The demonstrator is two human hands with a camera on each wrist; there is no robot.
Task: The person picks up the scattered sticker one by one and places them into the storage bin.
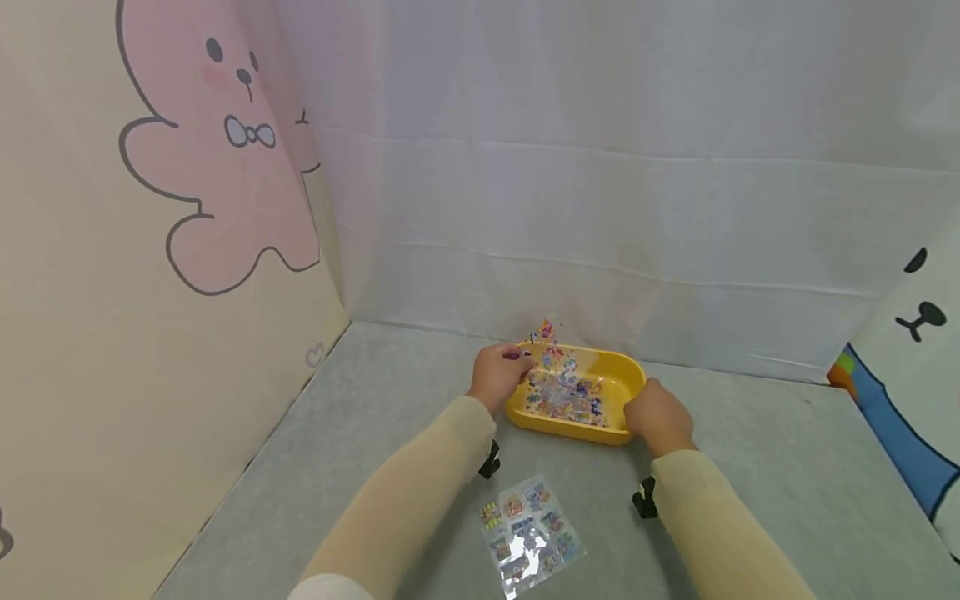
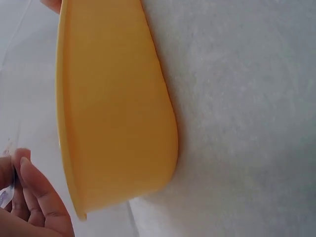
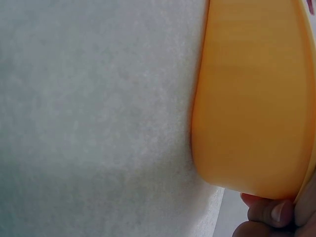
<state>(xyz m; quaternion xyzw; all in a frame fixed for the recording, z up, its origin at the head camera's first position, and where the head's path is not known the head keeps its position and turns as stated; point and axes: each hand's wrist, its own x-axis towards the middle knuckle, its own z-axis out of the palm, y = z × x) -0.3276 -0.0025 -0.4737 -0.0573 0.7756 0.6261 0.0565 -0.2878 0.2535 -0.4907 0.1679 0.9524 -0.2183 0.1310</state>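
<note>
A yellow tray (image 1: 577, 432) with raised sides stands on the table near the back wall. Many small colourful sticker-like pieces (image 1: 566, 400) lie in it. Over the tray's left end, my left hand (image 1: 501, 377) pinches a clear film with small colourful prints (image 1: 553, 354) between thumb and fingers. The left wrist view shows only an edge of that film (image 2: 7, 196) beside the fingers (image 2: 42, 195). My right hand (image 1: 662, 417) grips the tray's right end. In the right wrist view its curled fingers (image 3: 269, 212) are at the tray wall (image 3: 252, 108).
A clear plastic sheet with several colourful pictures in rows (image 1: 531, 533) lies on the grey table (image 1: 390, 375) between my forearms. A white cloth wall (image 1: 600, 208) rises behind the tray. On the left is a wall with a pink bear (image 1: 232, 183).
</note>
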